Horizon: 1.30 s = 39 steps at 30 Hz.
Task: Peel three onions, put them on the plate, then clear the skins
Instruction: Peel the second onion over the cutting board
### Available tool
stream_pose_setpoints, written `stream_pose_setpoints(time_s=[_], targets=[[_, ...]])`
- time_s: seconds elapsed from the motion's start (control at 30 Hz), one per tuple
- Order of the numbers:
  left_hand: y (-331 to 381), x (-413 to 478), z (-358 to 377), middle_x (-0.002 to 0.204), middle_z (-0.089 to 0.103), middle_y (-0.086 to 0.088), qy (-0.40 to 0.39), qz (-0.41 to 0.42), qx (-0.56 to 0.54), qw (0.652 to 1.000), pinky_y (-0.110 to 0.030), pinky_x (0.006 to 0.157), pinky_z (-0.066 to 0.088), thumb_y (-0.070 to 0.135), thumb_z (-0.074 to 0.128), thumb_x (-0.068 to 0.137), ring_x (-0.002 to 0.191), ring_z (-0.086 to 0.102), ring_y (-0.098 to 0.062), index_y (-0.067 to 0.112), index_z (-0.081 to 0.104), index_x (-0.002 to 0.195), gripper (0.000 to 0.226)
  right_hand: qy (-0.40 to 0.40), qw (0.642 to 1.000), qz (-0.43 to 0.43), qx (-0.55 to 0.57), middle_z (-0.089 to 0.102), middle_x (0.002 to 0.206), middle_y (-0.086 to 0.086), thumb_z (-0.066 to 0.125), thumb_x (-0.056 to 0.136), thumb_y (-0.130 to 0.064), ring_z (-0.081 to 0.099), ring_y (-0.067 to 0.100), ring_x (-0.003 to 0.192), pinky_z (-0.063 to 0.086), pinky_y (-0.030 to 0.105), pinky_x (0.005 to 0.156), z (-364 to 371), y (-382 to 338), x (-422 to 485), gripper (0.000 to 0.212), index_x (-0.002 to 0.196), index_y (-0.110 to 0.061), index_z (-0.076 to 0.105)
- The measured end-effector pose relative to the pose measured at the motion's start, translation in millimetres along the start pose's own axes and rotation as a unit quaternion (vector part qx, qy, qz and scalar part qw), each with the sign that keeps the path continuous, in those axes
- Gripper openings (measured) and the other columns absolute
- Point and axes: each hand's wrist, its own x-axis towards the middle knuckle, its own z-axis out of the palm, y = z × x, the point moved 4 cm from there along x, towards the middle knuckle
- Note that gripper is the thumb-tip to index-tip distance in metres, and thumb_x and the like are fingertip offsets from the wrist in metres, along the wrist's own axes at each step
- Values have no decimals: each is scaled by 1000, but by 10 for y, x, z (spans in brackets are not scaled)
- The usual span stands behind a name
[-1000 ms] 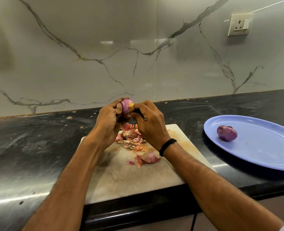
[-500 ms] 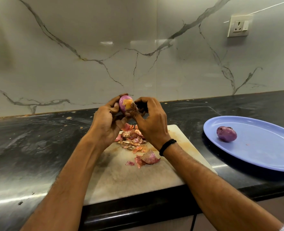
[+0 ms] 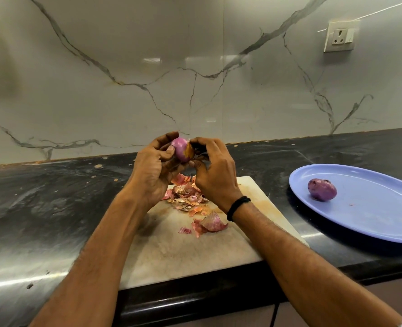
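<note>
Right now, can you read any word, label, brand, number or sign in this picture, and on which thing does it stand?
None: no text can be read anywhere.
Socket on the wall: no legible marking, only its holes and a switch.
Plate: plain, no writing.
Board: stains only, no writing.

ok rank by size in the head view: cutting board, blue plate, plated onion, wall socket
1. cutting board
2. blue plate, cropped at the right edge
3. wall socket and onion on the plate look alike; socket is farther, so unranked
</note>
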Motion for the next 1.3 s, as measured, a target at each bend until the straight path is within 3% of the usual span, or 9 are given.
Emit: stream_pose_setpoints(time_s=[0.17,0.37,0.7,0.9,1.0,1.1,1.3], targets=[[13,-5,9,126,65,-16,3,-8,-71,997,-29,66,61,-5,37,100,104,69,-33,9,63,126,40,0,999,14,40,57,113,13,78,80,-14,56,16,99,49,15,87,-7,-34,13,44,117,-3,59],[27,-35,35,125,66,-15,-18,-5,-59,998,-29,74,56,5,42,102,106,67,-35,12,69,117,32,30,999,8,44,60,110,14,79,78,-11,59,18,96,48,11,86,-21,-47,6,43,115,0,59],[38,-11,24,129,67,-11,-35,14,-39,999,-34,83,57,0,38,102,103,70,-30,10,65,124,37,49,998,-21,17,58,105,17,81,74,-6,53,13,92,43,3,84,-37,-85,-6,43,110,2,60],[39,-8,33,132,63,-13,-44,27,-16,999,-30,76,60,-1,38,102,106,69,-30,9,63,129,38,26,999,-15,19,56,109,13,78,79,-8,52,12,94,44,5,84,-12,-55,-1,39,113,-2,60],[16,9,21,134,61,-16,-47,20,-7,999,-33,87,60,1,38,104,112,66,-31,10,62,131,38,25,999,-10,25,58,109,12,74,85,-9,53,10,96,43,4,85,-16,-39,15,32,113,-3,61],[-7,38,21,132,63,-22,-60,10,-11,998,-32,92,59,6,43,104,99,69,-23,6,60,133,34,37,999,-8,22,60,108,13,70,88,-9,54,10,96,42,3,84,-28,-26,26,26,112,-3,63],[-7,108,-31,134,60,-21,-73,26,37,996,-30,88,60,5,46,103,103,67,-25,4,60,133,33,48,998,-14,22,61,102,10,71,87,-7,54,6,92,47,8,82,-49,1,28,17,103,-4,68]])
